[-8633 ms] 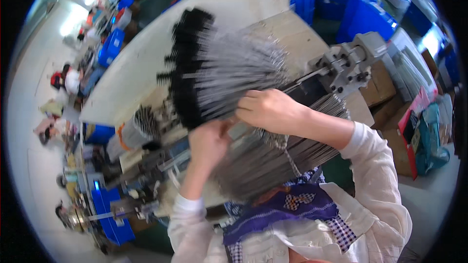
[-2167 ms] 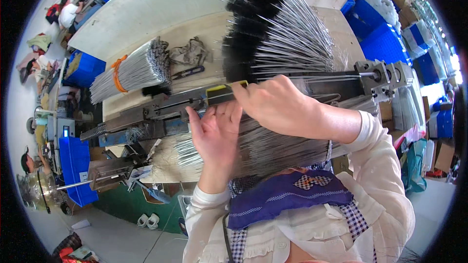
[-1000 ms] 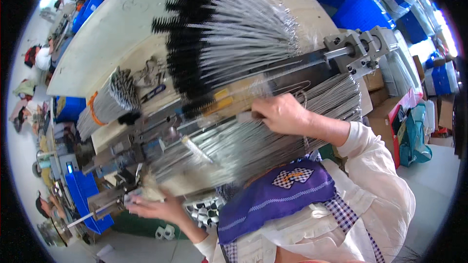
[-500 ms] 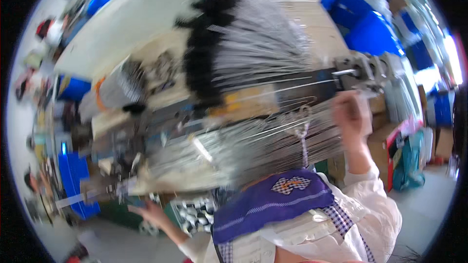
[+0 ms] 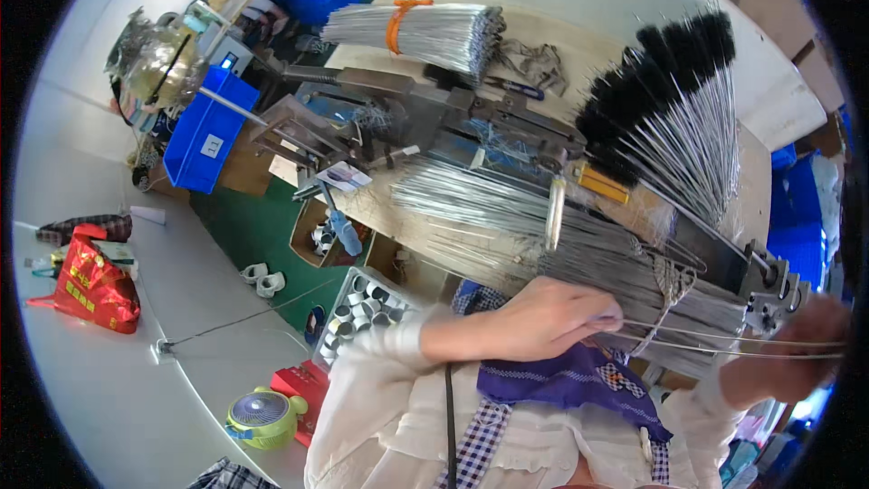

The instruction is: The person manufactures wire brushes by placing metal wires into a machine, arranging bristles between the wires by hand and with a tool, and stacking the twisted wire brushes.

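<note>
Left hand (image 5: 561,315) low in the view, just above the purple apron (image 5: 557,387), palm turned down; fingertips drawn together on the left end of two thin wire strands (image 5: 692,335). Strands run rightward, close to each other, nearly level, across the front of the dark wire pile (image 5: 588,258) and on to the right hand (image 5: 792,358). That hand is out at the right rim, badly blurred; strands pass over it, but cannot tell whether its fingers are closed on them or loose. Hands well apart.

Dark wire pile lies lengthwise on the desk (image 5: 385,217), a knotted pale cord (image 5: 670,285) across its right part. More wires, brighter, spread at the pile's left. Behind the pile, a long metal machine (image 5: 516,118) set slantwise over the desk, with a clamp block (image 5: 774,294) at its right end, near the right hand. Yellow block (image 5: 602,183) on the machine, about midway along.

Beyond the machine: black-bristled brushes (image 5: 661,91) fanned out, bristle ends to the left, bare stems to the right. Farther left, a wire bundle (image 5: 421,29) bound with an orange tie (image 5: 398,25); grey cloth (image 5: 539,63) just beside it.

Left of the person, below desk level: a tray (image 5: 339,282) of short white rings with dark insides, and a green fan (image 5: 262,417) near a red box
</note>
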### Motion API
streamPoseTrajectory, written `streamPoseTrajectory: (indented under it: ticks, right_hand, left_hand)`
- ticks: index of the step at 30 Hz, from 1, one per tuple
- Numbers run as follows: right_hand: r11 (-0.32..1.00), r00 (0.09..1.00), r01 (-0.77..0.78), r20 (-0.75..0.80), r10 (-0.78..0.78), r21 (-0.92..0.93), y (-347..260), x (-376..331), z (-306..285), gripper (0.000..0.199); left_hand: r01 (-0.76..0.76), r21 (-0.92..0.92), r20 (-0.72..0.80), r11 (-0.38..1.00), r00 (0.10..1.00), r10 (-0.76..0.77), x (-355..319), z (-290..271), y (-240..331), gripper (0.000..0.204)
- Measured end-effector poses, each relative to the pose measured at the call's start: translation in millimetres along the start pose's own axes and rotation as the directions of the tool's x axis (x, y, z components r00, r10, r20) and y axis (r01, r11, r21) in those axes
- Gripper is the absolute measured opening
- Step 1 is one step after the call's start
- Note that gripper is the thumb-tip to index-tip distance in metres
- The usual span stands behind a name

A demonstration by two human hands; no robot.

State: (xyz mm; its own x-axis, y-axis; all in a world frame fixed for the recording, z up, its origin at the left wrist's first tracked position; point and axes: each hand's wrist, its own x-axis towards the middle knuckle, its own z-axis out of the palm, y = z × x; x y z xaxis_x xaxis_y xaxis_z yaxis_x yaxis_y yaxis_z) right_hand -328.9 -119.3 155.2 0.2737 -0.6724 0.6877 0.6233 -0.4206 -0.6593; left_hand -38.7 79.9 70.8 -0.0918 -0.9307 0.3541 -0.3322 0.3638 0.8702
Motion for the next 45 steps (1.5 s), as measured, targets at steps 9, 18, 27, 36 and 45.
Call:
streamPoseTrajectory:
  ticks: [9, 18, 27, 36, 45]
  right_hand:
    - [0.169, 0.163, -0.985, 0.142, 0.976, -0.030, 191.5, -108.0, 171.6, 0.041]
    - [0.647, 0.816, 0.058, 0.409, 0.408, -0.761, 155.9, -36.9, 185.5, 0.038]
    - [0.549, 0.740, 0.401, 0.612, 0.278, -0.734, 184.4, 17.4, 139.4, 0.016]
    - [0.161, 0.755, 0.366, 0.393, 0.524, -0.917, 101.7, 3.9, -13.5, 0.017]
    - [-0.024, 0.912, 0.178, 0.156, 0.378, -0.984, 102.9, 52.6, -30.8, 0.007]
  left_hand:
    - [0.045, -0.204, -0.114, 0.978, 0.991, -0.069, 3.3, 4.5, 4.1, 0.025]
    - [0.351, -0.201, -0.736, 0.915, 0.562, -0.378, -112.2, -89.2, 5.7, 0.028]
    - [0.220, 0.778, -0.342, 0.588, 0.934, 0.102, 36.2, -90.0, 50.6, 0.019]
    - [0.347, 0.660, -0.046, 0.666, 0.904, -0.425, -26.0, -92.0, -72.4, 0.016]
    - [0.632, -0.465, -0.117, 0.620, 0.650, -0.750, -9.4, -42.9, -78.2, 0.026]
